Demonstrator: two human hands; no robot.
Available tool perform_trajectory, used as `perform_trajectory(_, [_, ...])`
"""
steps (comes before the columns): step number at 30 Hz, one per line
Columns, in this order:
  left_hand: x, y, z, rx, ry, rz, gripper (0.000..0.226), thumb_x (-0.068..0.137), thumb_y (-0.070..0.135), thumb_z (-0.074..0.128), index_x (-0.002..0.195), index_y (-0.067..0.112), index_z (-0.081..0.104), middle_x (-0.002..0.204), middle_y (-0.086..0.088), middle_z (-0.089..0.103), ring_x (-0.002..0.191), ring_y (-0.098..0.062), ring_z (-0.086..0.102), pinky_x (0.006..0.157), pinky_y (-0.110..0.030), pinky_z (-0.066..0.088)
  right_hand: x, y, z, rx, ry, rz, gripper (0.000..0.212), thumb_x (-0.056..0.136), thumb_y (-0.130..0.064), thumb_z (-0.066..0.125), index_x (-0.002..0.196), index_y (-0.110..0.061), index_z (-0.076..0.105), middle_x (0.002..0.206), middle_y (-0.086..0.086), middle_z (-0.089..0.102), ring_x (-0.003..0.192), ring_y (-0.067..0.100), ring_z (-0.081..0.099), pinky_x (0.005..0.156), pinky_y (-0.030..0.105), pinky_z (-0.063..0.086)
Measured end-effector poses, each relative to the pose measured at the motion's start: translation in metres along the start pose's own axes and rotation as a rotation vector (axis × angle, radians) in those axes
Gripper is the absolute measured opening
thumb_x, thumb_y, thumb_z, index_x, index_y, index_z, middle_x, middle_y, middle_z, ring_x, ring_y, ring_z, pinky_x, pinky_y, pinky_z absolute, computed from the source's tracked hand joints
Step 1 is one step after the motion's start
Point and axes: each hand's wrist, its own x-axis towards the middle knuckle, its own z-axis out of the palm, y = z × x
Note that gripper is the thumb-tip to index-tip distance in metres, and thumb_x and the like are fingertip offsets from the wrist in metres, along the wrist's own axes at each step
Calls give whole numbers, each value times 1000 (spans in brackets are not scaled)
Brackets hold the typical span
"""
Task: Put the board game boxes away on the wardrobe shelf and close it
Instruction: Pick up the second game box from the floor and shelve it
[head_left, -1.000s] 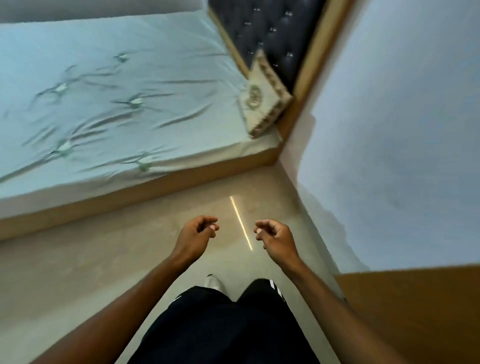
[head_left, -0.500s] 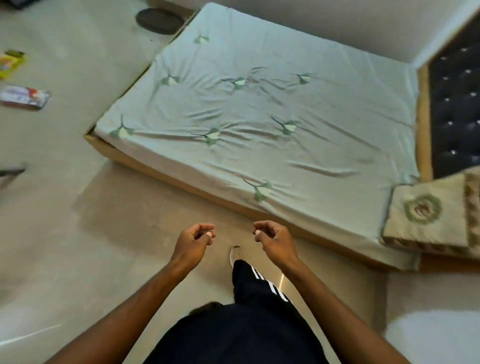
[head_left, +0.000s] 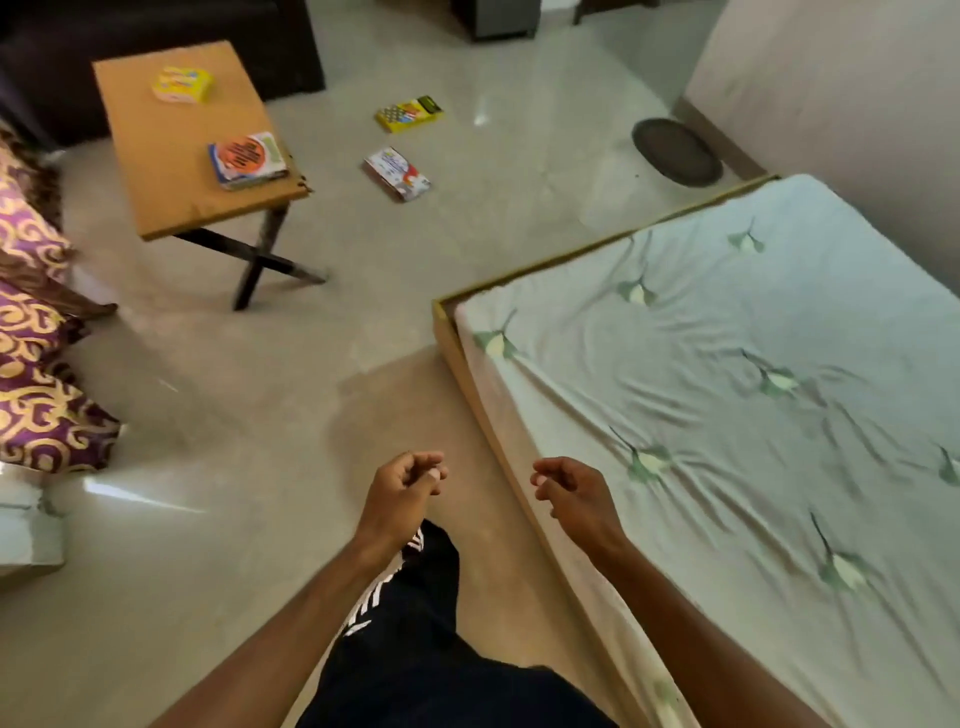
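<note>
Fingers: on both hands they curl loosely inward toward the palms, closed on nothing; the left fingers (head_left: 423, 470) nearly meet the thumb, the right fingers (head_left: 550, 475) hook a little wider.
Left hand (head_left: 400, 496): held out low in front of the body, bare forearm rising from the bottom edge, wrist straight, above the pale glossy tiled floor (head_left: 234, 441).
Right hand (head_left: 579, 496): level with the left, apart from it, over the wooden edge of the bed frame (head_left: 467, 374).
Legs: dark trousers with white stripes (head_left: 415, 623) show between the forearms.
Boxes on the counter: a small yellow box (head_left: 183, 83) near the far side and a blue box with an orange circle (head_left: 248, 159) near the right edge, both lying flat on the low orange-brown wooden counter with crossed black legs (head_left: 171, 192).
Boxes on the floor: a yellow and black chequered box (head_left: 409, 113) and a white, red and blue flat box (head_left: 397, 173), both well beyond the hands, right of the counter.
Bed: pale green sheet with leaf print (head_left: 753, 415) fills the right.
Left edge: purple and gold patterned cushions (head_left: 36, 364).
</note>
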Motion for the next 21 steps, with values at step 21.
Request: perform_trajectory(21, [490,273,-196,32,218,6,23,91,0,55,105,12,67,96,-6,73,85,-17,67,60,-11,47,505,-387,150,-32,-185,-170,11,88,-20,66,94,-28,70,82,-2,73,76,15,69,63,24,49])
